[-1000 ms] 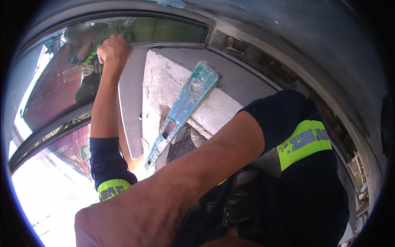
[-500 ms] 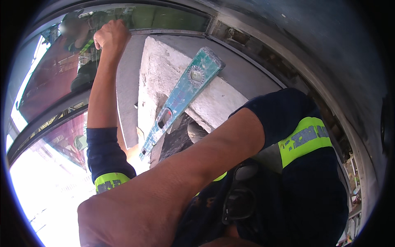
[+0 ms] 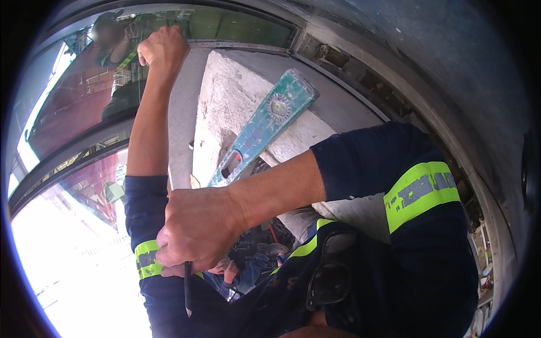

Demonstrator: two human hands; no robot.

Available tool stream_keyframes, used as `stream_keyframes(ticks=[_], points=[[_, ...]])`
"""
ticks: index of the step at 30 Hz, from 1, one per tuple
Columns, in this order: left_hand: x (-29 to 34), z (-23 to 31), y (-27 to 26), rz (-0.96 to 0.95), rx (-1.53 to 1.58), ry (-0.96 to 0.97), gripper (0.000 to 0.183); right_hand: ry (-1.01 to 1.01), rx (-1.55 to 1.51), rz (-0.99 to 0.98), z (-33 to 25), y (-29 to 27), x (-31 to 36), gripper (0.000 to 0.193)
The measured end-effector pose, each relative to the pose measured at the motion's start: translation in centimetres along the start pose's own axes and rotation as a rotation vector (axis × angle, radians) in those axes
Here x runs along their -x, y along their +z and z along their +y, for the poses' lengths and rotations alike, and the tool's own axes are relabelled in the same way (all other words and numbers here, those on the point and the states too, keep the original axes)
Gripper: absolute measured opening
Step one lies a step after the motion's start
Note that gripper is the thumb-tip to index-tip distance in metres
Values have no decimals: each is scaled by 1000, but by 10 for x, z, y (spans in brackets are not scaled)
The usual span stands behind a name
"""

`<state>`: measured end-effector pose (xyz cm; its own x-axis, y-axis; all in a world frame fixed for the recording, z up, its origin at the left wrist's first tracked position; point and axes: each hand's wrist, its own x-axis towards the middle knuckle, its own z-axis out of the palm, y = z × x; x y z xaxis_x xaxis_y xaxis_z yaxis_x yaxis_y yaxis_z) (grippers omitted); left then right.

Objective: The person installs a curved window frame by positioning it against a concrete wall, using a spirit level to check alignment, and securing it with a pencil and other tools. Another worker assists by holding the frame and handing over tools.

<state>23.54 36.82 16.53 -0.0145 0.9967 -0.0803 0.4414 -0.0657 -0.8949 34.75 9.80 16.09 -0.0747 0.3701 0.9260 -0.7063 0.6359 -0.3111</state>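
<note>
My left hand [image 3: 164,46] is raised at the far left in front of the glass, its fingers curled into a fist; whatever is inside them is hidden. My right hand [image 3: 203,228] crosses my body and is closed round a dark pencil [image 3: 188,290], whose pale tip points down. A worn teal spirit level [image 3: 262,127] spattered with white lies slanting across a rough white block [image 3: 225,84], beyond my right hand. The level's near end is covered by my right hand and forearm.
Framed glass [image 3: 236,25] runs along the far and left sides, with reflections in it. A grey wall [image 3: 462,67] curves along the right. Below my right forearm, part of another person [image 3: 248,273] shows. Dark sunglasses [image 3: 329,281] hang at my chest.
My right hand has come forward and up from the lower left, bringing the pencil into view. The left hand stays raised by the glass. The view has shifted slightly.
</note>
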Motion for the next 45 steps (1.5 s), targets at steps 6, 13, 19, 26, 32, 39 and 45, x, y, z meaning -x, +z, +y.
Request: stream_keyframes(ticks=[6,13,19,26,32,39,45], points=[[0,1,3,11,-11,-9,32,-83,-15,-34,4,0,6,38],[1,2,1,15,-23,-6,32,-114,27,-112,3,-2,6,36],[3,1,-1,16,-16,4,30,-78,66,-189,5,-2,6,38],[2,3,-2,-7,-26,0,30,-77,109,-259,5,-3,7,40],[2,2,-1,5,-34,7,30,-95,80,-217,5,-1,8,40],[1,3,-2,5,-24,-1,32,-103,43,-168,6,2,8,40],[2,4,-3,-11,-33,-10,31,-106,62,-197,6,3,8,41]])
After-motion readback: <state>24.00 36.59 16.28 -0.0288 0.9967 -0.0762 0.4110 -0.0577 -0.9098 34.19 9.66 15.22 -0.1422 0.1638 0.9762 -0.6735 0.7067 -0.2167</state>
